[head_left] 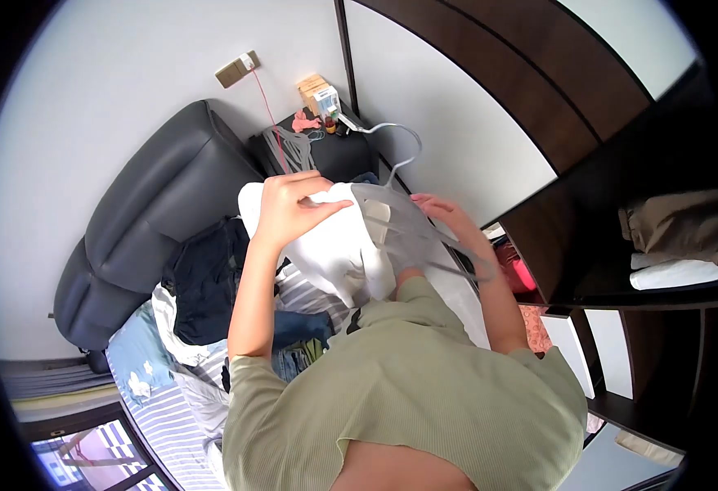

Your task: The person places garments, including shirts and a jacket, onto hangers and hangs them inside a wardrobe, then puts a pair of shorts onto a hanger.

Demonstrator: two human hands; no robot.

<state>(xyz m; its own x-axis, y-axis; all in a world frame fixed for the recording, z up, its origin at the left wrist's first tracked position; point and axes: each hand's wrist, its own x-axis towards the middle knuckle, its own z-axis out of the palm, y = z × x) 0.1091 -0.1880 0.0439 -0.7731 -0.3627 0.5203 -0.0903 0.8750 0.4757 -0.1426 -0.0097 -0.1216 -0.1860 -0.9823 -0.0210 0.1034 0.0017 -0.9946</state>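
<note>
A white garment (314,250) hangs in front of my body, with my left hand (298,209) closed on its upper edge. Beside it, to the right, are grey hangers (416,225), blurred by motion, which overlap the garment's right side. My right hand (445,214) is behind and beside these hangers; its fingertips show near their top, and the hangers lie across my wrist. Whether those fingers grip anything is hard to tell.
A bed with striped sheets (167,417) holds dark clothes (208,282) and jeans (293,360). Behind stand a black headboard (154,196) and a nightstand (347,155) with a lamp (412,135), boxes (318,94) and grey hangers. An open wardrobe (588,245) with folded clothes (678,233) is at right.
</note>
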